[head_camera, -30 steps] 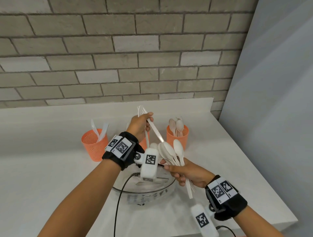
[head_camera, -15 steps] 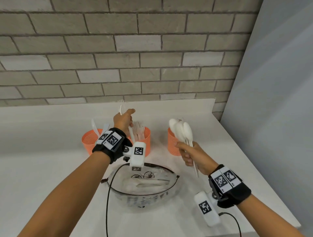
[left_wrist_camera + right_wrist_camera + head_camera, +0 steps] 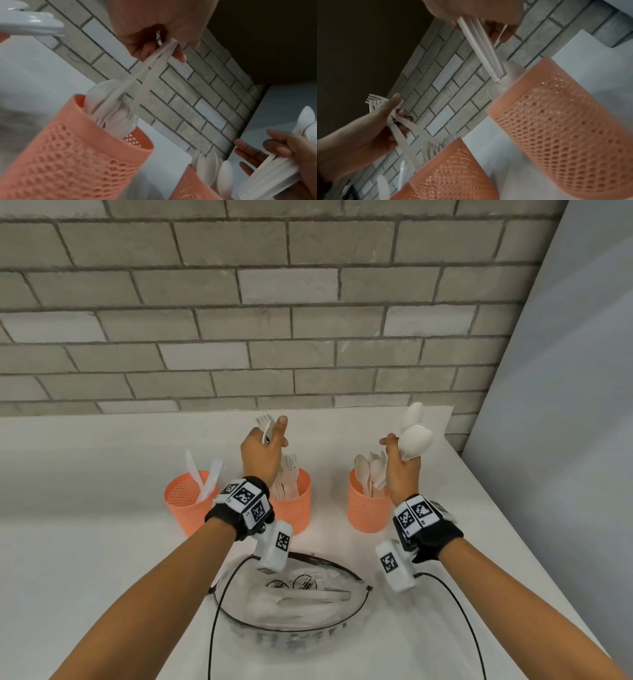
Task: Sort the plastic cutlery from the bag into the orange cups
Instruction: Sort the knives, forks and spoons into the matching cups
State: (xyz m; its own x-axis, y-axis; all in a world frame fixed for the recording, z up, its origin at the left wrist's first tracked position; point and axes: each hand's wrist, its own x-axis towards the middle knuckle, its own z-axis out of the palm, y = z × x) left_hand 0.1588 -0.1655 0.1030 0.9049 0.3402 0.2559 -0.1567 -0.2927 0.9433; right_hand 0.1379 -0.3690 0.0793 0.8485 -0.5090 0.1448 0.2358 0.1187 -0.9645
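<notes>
Three orange mesh cups stand in a row: the left cup (image 3: 190,501) holds knives, the middle cup (image 3: 295,508) forks, the right cup (image 3: 364,506) spoons. My left hand (image 3: 274,436) grips a few white forks (image 3: 265,422) tines up above the middle cup (image 3: 77,155); their handles (image 3: 154,67) reach down to the forks standing there. My right hand (image 3: 394,446) grips a bunch of white spoons (image 3: 416,436) bowls up over the right cup (image 3: 565,128), with the handle ends (image 3: 481,44) just above its rim. The clear bag (image 3: 291,604) lies near me, with some cutlery inside.
A white counter (image 3: 102,542) runs to a grey brick wall (image 3: 308,337) behind the cups. A grey panel (image 3: 565,440) closes the right side, and the counter's edge runs diagonally at right. Black cables (image 3: 214,628) from the wrist cameras hang over the bag.
Both hands have lifted away from the bag and moved toward the wall. The left now carries the forks over the middle cup; the right has turned the spoons upright over the right cup.
</notes>
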